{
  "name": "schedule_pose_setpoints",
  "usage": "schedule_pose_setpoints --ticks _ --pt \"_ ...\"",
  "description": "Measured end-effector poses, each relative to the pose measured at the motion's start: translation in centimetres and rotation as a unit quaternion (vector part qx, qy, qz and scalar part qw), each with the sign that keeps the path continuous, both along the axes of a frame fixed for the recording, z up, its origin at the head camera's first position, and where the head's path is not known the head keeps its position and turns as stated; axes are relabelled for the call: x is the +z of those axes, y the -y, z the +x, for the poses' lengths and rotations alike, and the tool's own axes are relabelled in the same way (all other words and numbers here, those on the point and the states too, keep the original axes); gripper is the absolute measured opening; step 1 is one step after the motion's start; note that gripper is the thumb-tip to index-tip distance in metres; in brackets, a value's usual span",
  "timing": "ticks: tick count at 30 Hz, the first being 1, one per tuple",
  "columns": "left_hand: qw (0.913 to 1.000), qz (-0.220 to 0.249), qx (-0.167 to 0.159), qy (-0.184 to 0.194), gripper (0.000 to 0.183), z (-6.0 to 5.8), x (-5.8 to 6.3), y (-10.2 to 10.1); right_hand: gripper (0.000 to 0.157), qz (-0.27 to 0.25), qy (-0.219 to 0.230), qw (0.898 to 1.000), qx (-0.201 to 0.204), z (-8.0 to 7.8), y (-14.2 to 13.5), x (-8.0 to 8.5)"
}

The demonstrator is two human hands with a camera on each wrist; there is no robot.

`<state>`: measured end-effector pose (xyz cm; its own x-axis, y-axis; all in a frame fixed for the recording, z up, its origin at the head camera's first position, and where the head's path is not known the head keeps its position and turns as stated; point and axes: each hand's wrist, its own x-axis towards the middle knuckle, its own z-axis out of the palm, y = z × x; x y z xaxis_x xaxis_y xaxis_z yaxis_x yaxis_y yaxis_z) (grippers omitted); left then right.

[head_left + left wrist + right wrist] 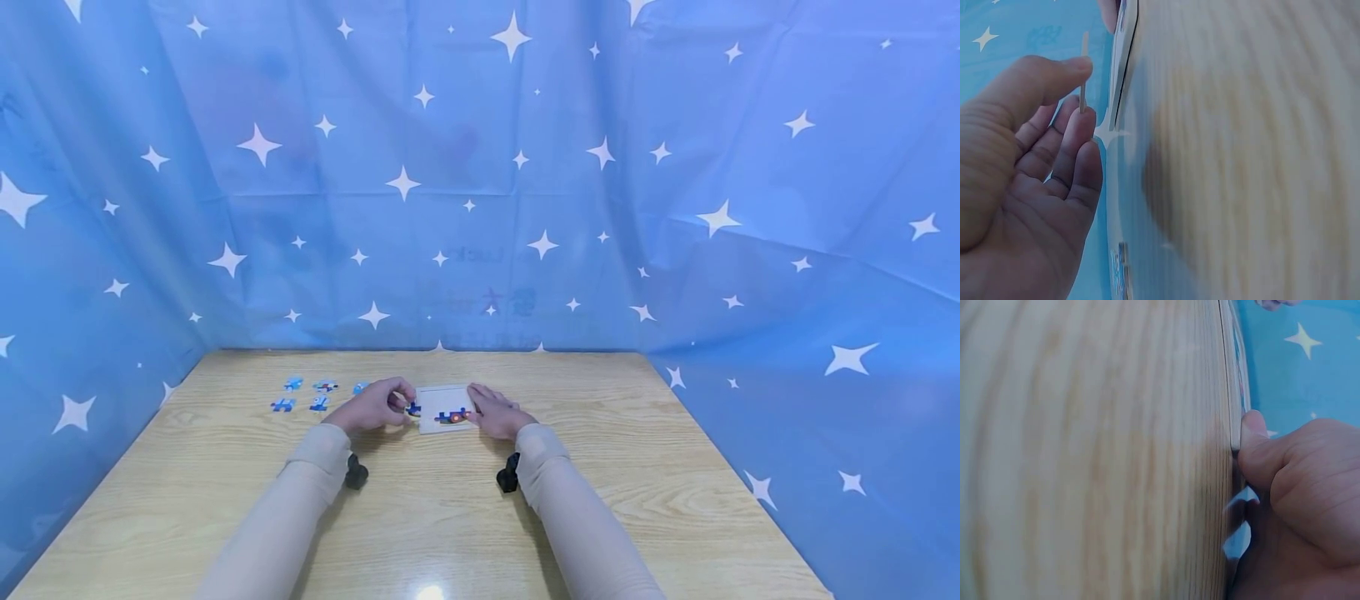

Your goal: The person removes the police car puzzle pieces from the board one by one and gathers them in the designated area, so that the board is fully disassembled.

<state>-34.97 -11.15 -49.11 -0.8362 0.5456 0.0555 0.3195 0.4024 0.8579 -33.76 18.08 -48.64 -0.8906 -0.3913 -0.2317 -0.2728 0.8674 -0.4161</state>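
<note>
My left hand (375, 407) pinches a thin jigsaw piece (1085, 47) between thumb and fingertips, on edge in the left wrist view. From the head, this piece shows dark blue at the left edge of a pale, shallow puzzle tray (438, 397). Inside the tray, a few joined pieces (452, 417) in blue, red and orange lie along the lower right. My right hand (497, 413) grips the tray's right side. Its thumb (1257, 447) lies over the rim in the right wrist view, while the fingers reach the far right corner.
Several loose blue jigsaw pieces (319, 403) lie on the wooden table (420, 517) left of the left hand, one of them (360, 387) close behind its wrist. A blue curtain (465, 167) with white stars stands along the table's back and sides.
</note>
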Motion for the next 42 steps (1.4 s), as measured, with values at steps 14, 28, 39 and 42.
schedule_pose_setpoints --ticks 14,28,39,42 --pt "0.9993 -0.036 0.010 -0.005 0.029 0.5 0.7 1.3 0.062 -0.007 -0.011 1.000 0.004 0.3 0.0 0.4" --pt "0.9986 -0.042 0.025 -0.022 0.024 1.5 1.2 3.1 0.062 -0.002 -0.001 1.000 0.002 0.1 -0.1 0.1" --pt "0.9987 -0.037 0.028 -0.021 0.024 1.8 1.2 4.8 0.062 -0.002 -0.005 1.000 0.004 0.2 -0.1 0.1" --pt "0.9982 -0.044 0.027 -0.030 0.023 1.9 1.2 5.2 0.062 0.003 -0.003 1.000 0.004 0.1 0.0 0.0"
